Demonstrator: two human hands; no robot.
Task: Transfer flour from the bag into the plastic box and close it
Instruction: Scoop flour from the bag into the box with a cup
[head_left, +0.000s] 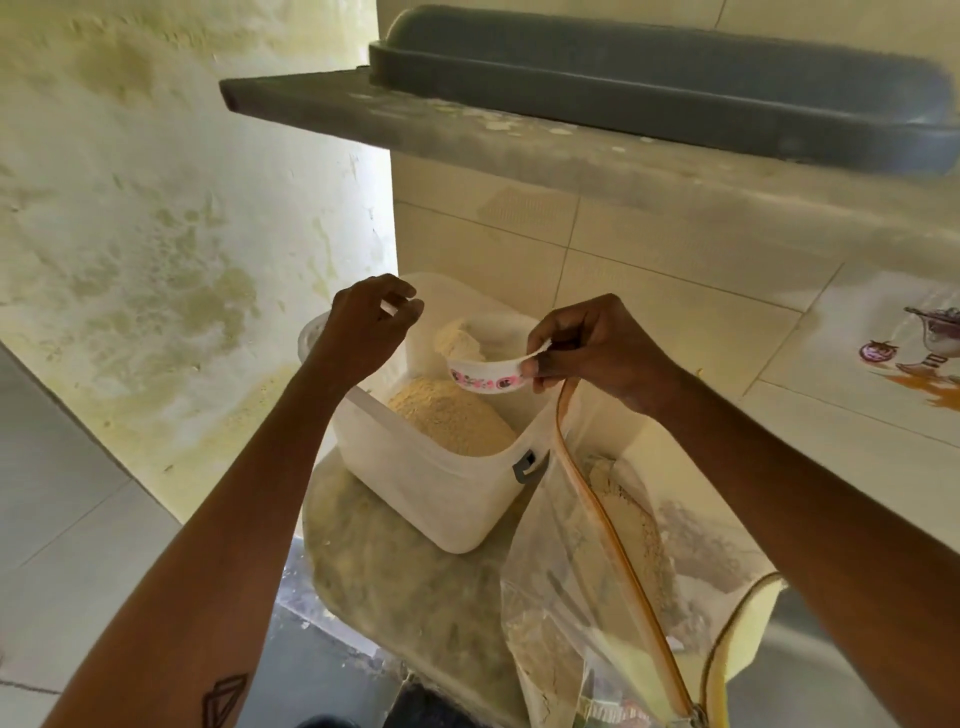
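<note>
A white translucent plastic box (415, 483) stands open on the counter, with a mound of flour (452, 415) inside. My right hand (592, 348) pinches a small white cup with a pink pattern (485, 375) and tilts it over the box, so flour (460, 340) slides out of it. My left hand (363, 325) is above the box's far left corner, its curled fingers at the edge of the raised white lid (457, 291). A clear zip bag with an orange zipper (561, 597) stands open to the right of the box, with flour left inside.
A grey stone shelf (467, 124) juts out above the box and carries a dark grey plastic tub (649, 67). A flour-dusted counter (405, 582) holds the box and the bag. The tiled wall (675, 312) is behind, and a steel sink (810, 670) lies at the lower right.
</note>
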